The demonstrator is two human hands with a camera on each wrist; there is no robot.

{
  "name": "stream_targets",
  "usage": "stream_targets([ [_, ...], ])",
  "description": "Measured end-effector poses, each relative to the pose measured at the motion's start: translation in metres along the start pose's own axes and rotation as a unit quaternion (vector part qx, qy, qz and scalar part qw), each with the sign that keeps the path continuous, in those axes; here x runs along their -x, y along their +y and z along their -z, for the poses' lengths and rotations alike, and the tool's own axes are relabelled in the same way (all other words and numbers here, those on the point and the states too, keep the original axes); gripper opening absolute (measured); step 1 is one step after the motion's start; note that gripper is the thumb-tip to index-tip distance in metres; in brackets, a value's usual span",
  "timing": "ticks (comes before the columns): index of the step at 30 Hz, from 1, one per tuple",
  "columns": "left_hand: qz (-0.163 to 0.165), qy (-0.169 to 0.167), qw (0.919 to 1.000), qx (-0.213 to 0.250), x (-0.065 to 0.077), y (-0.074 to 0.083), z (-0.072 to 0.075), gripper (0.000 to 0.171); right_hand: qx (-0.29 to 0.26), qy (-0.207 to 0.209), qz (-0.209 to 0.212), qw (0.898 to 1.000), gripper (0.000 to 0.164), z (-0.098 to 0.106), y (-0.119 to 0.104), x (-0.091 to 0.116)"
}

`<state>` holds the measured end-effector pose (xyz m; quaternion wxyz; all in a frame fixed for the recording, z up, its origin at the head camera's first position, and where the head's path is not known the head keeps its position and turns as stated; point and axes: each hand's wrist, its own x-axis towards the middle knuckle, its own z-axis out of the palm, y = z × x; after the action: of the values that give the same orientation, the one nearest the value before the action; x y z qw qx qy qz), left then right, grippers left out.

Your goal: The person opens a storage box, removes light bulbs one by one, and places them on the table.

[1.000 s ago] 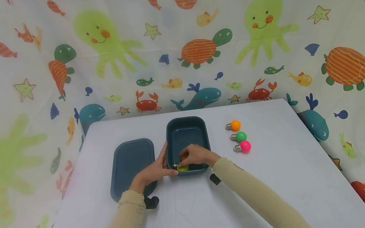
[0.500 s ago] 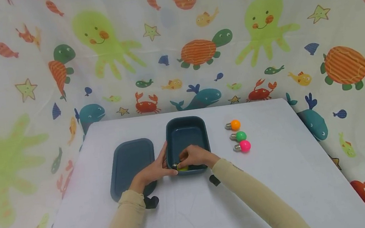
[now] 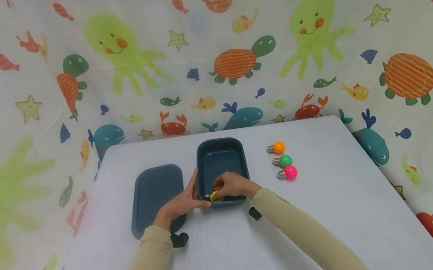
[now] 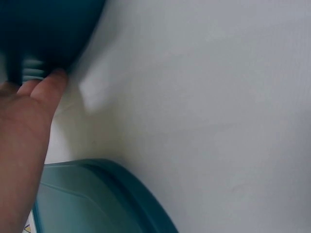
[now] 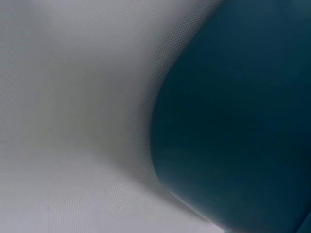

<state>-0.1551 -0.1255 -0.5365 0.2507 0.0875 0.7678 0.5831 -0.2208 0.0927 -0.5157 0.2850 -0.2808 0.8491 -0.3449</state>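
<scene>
My right hand (image 3: 231, 183) reaches into the dark blue rectangular box (image 3: 219, 141) and pinches a yellow light bulb (image 3: 214, 198) at the near left corner. The bulb lies on its side, its metal screw base pointing left; part of it is hidden by the fingers. My left hand (image 3: 185, 201) rests against the same corner from outside, fingers along the left wall and thumb at the near side. In the left wrist view the fingertips touch the box wall (image 4: 58, 29). The right wrist view shows only the box's outside (image 5: 233, 121) and the cloth; the right hand is out of that view.
A matching blue lid (image 3: 157, 191) lies flat left of the box, partly under the left forearm. To the right, orange (image 3: 279, 147), green (image 3: 285, 160) and pink (image 3: 290, 172) bulbs lie in a column on the white-covered table (image 3: 331, 211). A sea-animal curtain (image 3: 197, 43) hangs behind.
The yellow bulb has shifted slightly under the right fingers, and more of it shows now. The left hand, box, lid and other bulbs stay where they were.
</scene>
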Motion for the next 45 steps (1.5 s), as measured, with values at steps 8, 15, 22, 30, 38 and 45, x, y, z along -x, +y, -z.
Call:
stream_targets([
  [8,0.004,0.0,1.0,0.003,0.0,0.002,0.002,0.115,-0.039,0.052,0.008,0.998,0.056,0.011,0.001,0.003],
  [15,0.006,0.012,0.9998,-0.013,0.0,-0.001,0.0,0.117,-0.054,0.109,0.051,0.991,0.058,0.029,0.004,0.013],
  [22,0.018,0.018,0.9994,-0.025,0.002,-0.007,-0.005,0.122,-0.077,0.127,0.086,0.985,0.057,0.045,0.017,0.031],
  [30,0.004,0.02,0.9994,-0.029,0.0,0.0,-0.001,0.123,-0.062,0.154,0.134,0.977,0.055,0.074,0.026,0.05],
  [38,0.002,0.018,0.9995,-0.028,0.0,0.0,0.001,0.123,-0.074,0.153,0.122,0.978,0.054,0.092,0.034,0.074],
  [45,0.002,0.016,0.9995,-0.029,0.0,0.001,0.001,0.123,-0.068,0.15,0.141,0.976,0.054,0.097,0.042,0.081],
])
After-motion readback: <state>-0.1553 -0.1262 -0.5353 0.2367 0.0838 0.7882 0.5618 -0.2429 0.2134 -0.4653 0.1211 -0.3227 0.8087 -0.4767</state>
